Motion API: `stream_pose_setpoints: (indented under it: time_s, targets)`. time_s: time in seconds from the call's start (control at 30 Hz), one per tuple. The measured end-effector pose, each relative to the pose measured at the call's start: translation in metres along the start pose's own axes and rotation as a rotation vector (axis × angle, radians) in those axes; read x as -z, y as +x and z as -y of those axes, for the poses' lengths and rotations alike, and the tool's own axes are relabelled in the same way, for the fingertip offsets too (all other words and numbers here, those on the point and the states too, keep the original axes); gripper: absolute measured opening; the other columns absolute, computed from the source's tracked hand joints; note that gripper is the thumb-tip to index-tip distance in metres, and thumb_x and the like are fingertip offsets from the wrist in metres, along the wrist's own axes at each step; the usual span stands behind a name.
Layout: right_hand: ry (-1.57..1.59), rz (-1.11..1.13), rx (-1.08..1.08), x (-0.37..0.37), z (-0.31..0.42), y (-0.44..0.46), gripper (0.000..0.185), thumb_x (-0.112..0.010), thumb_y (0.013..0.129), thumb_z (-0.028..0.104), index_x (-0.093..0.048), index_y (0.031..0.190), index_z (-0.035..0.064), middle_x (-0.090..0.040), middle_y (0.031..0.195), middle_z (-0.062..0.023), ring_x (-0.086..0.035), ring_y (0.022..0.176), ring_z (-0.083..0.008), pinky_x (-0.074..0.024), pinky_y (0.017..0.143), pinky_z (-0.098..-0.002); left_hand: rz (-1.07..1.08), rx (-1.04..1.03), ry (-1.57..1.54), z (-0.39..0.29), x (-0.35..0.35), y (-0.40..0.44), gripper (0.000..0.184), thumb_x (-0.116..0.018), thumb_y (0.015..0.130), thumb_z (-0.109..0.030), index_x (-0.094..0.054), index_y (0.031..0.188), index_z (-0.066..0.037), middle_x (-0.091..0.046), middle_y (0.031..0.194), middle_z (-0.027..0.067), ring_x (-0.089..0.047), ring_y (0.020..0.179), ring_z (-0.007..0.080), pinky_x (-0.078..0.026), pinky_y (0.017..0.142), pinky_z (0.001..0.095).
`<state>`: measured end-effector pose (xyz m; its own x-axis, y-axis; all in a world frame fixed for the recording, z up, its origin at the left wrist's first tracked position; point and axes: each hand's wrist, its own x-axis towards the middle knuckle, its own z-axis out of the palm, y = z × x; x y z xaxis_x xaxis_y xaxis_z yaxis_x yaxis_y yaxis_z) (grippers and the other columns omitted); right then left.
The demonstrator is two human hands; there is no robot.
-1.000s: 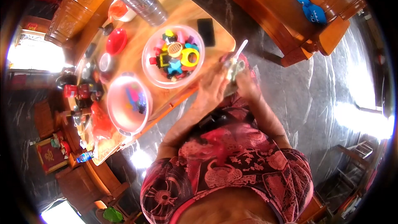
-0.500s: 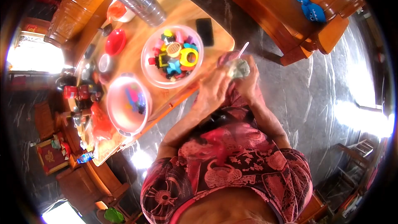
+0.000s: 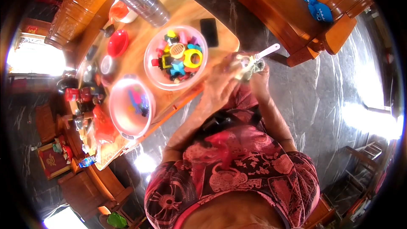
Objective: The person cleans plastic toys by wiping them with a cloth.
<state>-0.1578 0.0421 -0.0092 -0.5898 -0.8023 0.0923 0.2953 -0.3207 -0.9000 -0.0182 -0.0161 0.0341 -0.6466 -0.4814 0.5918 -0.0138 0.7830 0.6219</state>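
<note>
In front of my lap, my left hand (image 3: 221,84) is closed, partly blurred, around the lower end of a white long-handled toy piece (image 3: 267,51). Its handle points up and to the right, and its wider end, which seems to have holes, is partly hidden. My right hand (image 3: 261,80) is closed on a crumpled pale grey-green cloth (image 3: 257,66) close against that end. Left of my hands, a clear round tub (image 3: 153,78) holds many colourful toy pieces. Nearer me stands a second pinkish tub (image 3: 120,121) with a few blue and pink pieces.
The wooden table (image 3: 186,6) also carries a black phone (image 3: 209,32), a silver flask (image 3: 142,1), a red bowl (image 3: 118,43) and a red plastic bag (image 3: 103,123). A wooden bench (image 3: 267,4) with a blue shark-like toy (image 3: 320,12) stands at the upper right.
The white toy piece shows more fully now, its handle swung further to the right. My right hand and the cloth have shifted slightly right. The tubs have not moved.
</note>
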Motion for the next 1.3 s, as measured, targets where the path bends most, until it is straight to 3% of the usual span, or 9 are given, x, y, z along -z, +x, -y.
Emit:
stream_pose_setpoints:
  time_s: [0.07,0.17,0.4,0.43,0.67,0.87,0.93,1.07,1.3]
  targets:
    - [-0.076,-0.004,0.046,0.005,0.004,0.006,0.02,-0.059,0.079,-0.005,-0.059,0.098,0.0013,-0.062,0.093,-0.0029,-0.059,0.084,-0.012,-0.0483,0.071,-0.0271,0.05,0.041,-0.004,0.001,0.002,-0.002,0.033,-0.059,0.085,-0.006,-0.054,0.117,-0.001,-0.058,0.11,0.0167,-0.058,0.096,0.027,-0.045,0.082,0.0313]
    - [-0.74,-0.015,0.592,0.006,0.019,0.012,0.029,-0.067,0.066,0.0,-0.058,0.094,0.002,-0.06,0.094,-0.012,-0.062,0.083,-0.0262,-0.0496,0.068,-0.0311,0.003,0.313,-0.343,0.003,0.002,-0.01,0.031,-0.056,0.091,-0.021,-0.056,0.114,0.0,-0.06,0.098,0.0112,-0.059,0.086,0.0201,-0.047,0.076,0.028]
    - [-1.257,0.236,1.076,0.008,0.03,0.0,0.03,-0.064,0.065,0.006,-0.057,0.094,0.0004,-0.059,0.1,-0.0136,-0.062,0.082,-0.0254,-0.0524,0.066,-0.0338,0.134,0.936,-0.831,-0.011,0.019,-0.002,0.06,-0.051,0.084,-0.061,-0.054,0.083,-0.001,-0.056,0.067,0.0058,-0.053,0.053,0.0097,-0.042,0.046,0.0191]
    - [-1.252,0.271,1.059,0.004,0.035,-0.004,0.033,-0.062,0.064,0.005,-0.056,0.096,0.0001,-0.059,0.099,-0.0136,-0.062,0.081,-0.0253,-0.052,0.066,-0.0342,0.126,0.866,-0.969,-0.009,0.016,-0.002,0.066,-0.064,0.082,-0.045,-0.041,0.118,0.006,-0.052,0.063,0.0013,-0.049,0.045,0.0054,-0.036,0.038,0.0149]
    - [-1.083,0.202,0.731,0.001,0.022,-0.011,0.03,-0.068,0.063,0.011,-0.056,0.091,0.0043,-0.058,0.093,-0.0123,-0.061,0.082,-0.0279,-0.05,0.064,-0.0363,0.194,0.833,-0.799,-0.006,0.009,-0.005,0.033,-0.057,0.085,-0.013,-0.042,0.108,0.004,-0.054,0.067,0.0064,-0.05,0.046,0.0088,-0.042,0.038,0.021]
    - [-0.953,0.075,0.459,-0.005,0.018,-0.008,0.027,-0.067,0.065,0.008,-0.057,0.09,0.0051,-0.059,0.088,-0.0102,-0.062,0.073,-0.0276,-0.048,0.065,-0.0316,0.106,0.742,-0.925,0.007,0.0,-0.019,0.021,-0.054,0.088,-0.008,-0.047,0.107,-0.003,-0.057,0.067,0.0079,-0.051,0.044,0.0117,-0.042,0.037,0.0207]
    - [-0.634,0.131,-0.09,-0.002,0.019,-0.007,0.025,-0.068,0.068,0.008,-0.058,0.091,0.0044,-0.061,0.085,-0.0064,-0.06,0.076,-0.0149,-0.0469,0.068,-0.0278,0.034,0.796,-0.984,0.005,0.0,-0.019,0.02,-0.055,0.087,-0.008,-0.047,0.105,-0.003,-0.057,0.068,0.0087,-0.051,0.044,0.0114,-0.04,0.036,0.0204]
    - [-0.48,0.082,0.042,0.006,0.004,-0.006,0.024,-0.065,0.072,0.002,-0.059,0.095,0.0036,-0.061,0.083,-0.0024,-0.056,0.079,-0.0081,-0.0461,0.071,-0.0248,-0.136,0.923,-1.093,0.012,0.007,-0.018,0.019,-0.059,0.086,-0.008,-0.047,0.1,-0.005,-0.058,0.069,0.0104,-0.049,0.042,0.0093,-0.034,0.034,0.0196]
    - [-0.464,0.106,0.184,-0.014,0.022,-0.006,0.048,-0.067,0.074,0.008,-0.051,0.119,0.0035,-0.055,0.111,-0.0086,-0.054,0.1,-0.0189,-0.0422,0.087,-0.0307,-0.201,0.861,-1.15,0.012,0.004,-0.022,0.025,-0.063,0.083,-0.007,-0.046,0.101,-0.005,-0.058,0.069,0.0078,-0.047,0.042,0.0065,-0.032,0.034,0.0182]
